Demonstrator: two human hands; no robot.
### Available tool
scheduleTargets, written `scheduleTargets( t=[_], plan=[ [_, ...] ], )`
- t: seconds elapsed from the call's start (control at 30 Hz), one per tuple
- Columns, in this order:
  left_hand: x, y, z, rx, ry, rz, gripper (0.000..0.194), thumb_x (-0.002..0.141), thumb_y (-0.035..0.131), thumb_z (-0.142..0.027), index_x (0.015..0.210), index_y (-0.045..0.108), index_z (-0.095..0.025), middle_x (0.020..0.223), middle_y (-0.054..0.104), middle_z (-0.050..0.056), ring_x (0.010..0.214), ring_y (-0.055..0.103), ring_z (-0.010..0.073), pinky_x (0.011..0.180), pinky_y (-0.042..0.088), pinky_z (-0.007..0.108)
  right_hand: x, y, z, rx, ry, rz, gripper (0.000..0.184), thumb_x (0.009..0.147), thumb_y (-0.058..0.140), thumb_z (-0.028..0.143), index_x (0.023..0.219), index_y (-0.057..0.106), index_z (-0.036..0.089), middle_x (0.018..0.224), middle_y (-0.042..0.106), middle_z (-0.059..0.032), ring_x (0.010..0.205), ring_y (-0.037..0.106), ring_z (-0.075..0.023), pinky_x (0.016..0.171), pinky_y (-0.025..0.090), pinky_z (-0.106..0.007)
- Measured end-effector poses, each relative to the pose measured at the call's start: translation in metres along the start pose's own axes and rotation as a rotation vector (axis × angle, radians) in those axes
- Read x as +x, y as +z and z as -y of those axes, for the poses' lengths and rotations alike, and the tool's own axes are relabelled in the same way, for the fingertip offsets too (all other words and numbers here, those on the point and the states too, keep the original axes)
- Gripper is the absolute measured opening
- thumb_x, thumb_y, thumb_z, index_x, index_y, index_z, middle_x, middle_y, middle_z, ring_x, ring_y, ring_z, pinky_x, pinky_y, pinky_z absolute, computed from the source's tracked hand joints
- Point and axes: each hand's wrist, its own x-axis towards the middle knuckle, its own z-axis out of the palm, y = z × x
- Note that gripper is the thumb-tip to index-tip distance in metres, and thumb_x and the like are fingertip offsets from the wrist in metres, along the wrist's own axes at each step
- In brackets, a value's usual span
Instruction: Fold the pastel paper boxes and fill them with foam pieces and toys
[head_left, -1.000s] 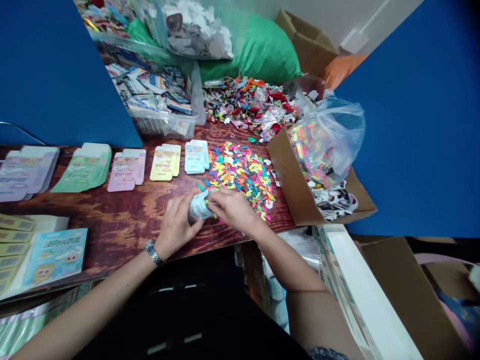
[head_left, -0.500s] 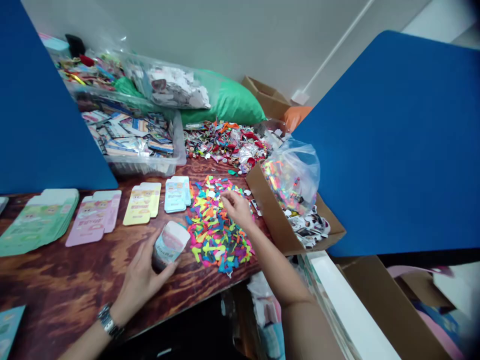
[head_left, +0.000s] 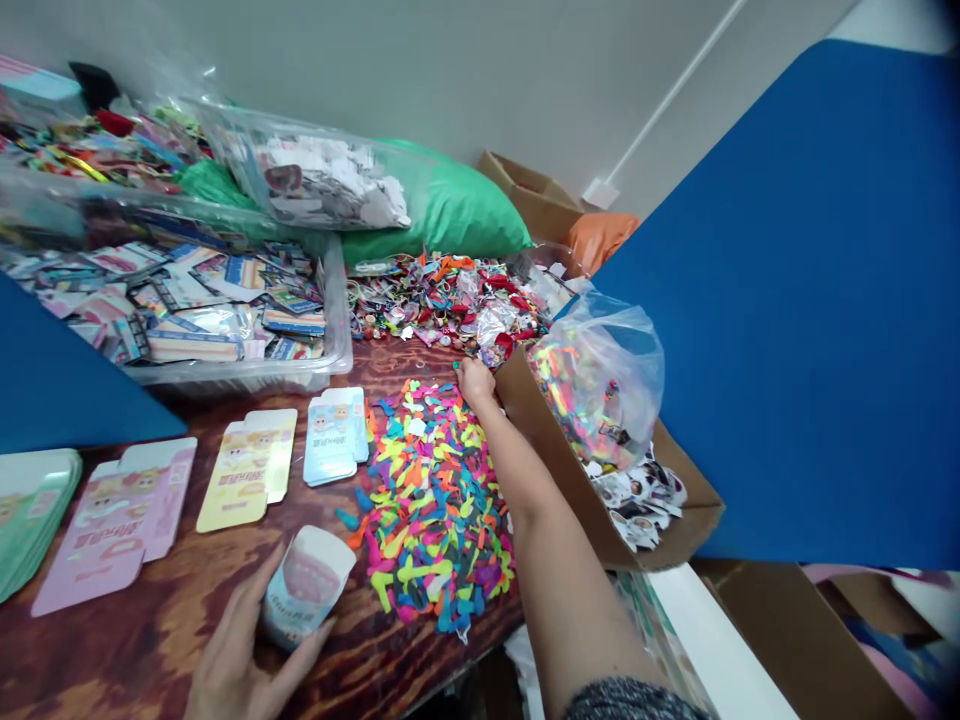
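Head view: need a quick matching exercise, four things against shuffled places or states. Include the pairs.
Things
1. Left hand
2. Right hand
3. Loose bright pieces
4. Yellow flat cartons

Places or states
A. Between the pink flat cartons and the light-blue flat cartons
B. At the far edge of the bright pieces
C. Around an open-topped box
D. Spread on the table

Pairs: 1-C, 2-B, 3-D, 4-A

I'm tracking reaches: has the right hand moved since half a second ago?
Yes: the right hand moved farther out, to the far edge of the colorful pile.
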Motion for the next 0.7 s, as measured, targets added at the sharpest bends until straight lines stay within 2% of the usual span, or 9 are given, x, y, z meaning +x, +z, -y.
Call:
scheduleTargets(
  t=[0.1,0.23,0.3,0.4,0.5,0.6,0.7],
  plan=[
    [-0.002,0.001,0.003,0.017,0.009,0.003,0.078,0.082,0.067,-0.045,0.149,0.034,-0.023,0.14,0.054,0.014,0.12,0.06,0.034,0.104,0.05,0.051,0.004,0.003,-0.004,-0.037,-0.01,-0.005,0.028,0.101,0.041,0.037,0.116,0.06,0.024,0.117,0.061,-0.0091,0.106,0.058,-0.0199,0.089,0.046,-0.032],
    [0.0,0.001,0.004,0.031,0.036,0.002,0.077,0.083,0.067,-0.044,0.149,0.035,-0.021,0.139,0.055,0.014,0.118,0.061,0.0326,0.102,0.052,0.047,0.008,0.003,-0.013,-0.053,-0.001,-0.058,0.033,0.103,0.034,0.035,0.121,0.058,0.021,0.132,0.054,-0.0146,0.121,0.047,-0.0251,0.094,0.044,-0.036],
    [0.001,0.0,0.002,0.038,0.045,0.01,0.077,0.083,0.066,-0.045,0.149,0.035,-0.021,0.139,0.055,0.014,0.118,0.061,0.0327,0.1,0.053,0.047,0.012,0.004,-0.017,-0.041,-0.002,-0.046,0.031,0.102,0.036,0.03,0.116,0.061,0.018,0.127,0.058,-0.016,0.118,0.05,-0.0256,0.093,0.044,-0.035],
    [0.002,-0.001,0.0,0.053,0.05,-0.001,0.077,0.084,0.065,-0.046,0.15,0.034,-0.021,0.137,0.056,0.015,0.116,0.062,0.0326,0.096,0.055,0.047,0.017,0.008,-0.02,0.005,-0.025,-0.027,0.025,0.098,0.041,0.022,0.11,0.062,0.018,0.115,0.065,-0.0131,0.106,0.057,-0.0225,0.091,0.044,-0.032],
    [-0.001,-0.002,0.0,0.057,0.059,-0.011,0.077,0.084,0.065,-0.047,0.149,0.034,-0.021,0.133,0.058,0.015,0.112,0.064,0.0319,0.092,0.057,0.046,0.019,0.01,-0.021,0.073,-0.029,-0.047,0.028,0.094,0.05,0.021,0.121,0.056,0.019,0.107,0.068,-0.0083,0.098,0.061,-0.0202,0.088,0.045,-0.029],
    [-0.003,-0.001,0.002,0.068,0.055,-0.014,0.076,0.084,0.064,-0.047,0.149,0.035,-0.02,0.132,0.059,0.016,0.112,0.064,0.0323,0.091,0.058,0.047,0.021,0.011,-0.02,0.139,-0.019,-0.086,0.044,0.089,0.058,0.025,0.131,0.049,0.018,0.11,0.067,-0.0087,0.099,0.061,-0.0215,0.088,0.046,-0.03],
    [-0.002,0.0,0.001,0.06,0.051,-0.018,0.077,0.084,0.064,-0.046,0.15,0.034,-0.02,0.134,0.058,0.016,0.114,0.063,0.0329,0.092,0.057,0.048,0.026,0.011,-0.016,0.191,-0.027,-0.104,0.039,0.086,0.061,0.025,0.124,0.057,0.017,0.115,0.064,-0.0121,0.103,0.059,-0.0237,0.092,0.045,-0.033]
  ],
)
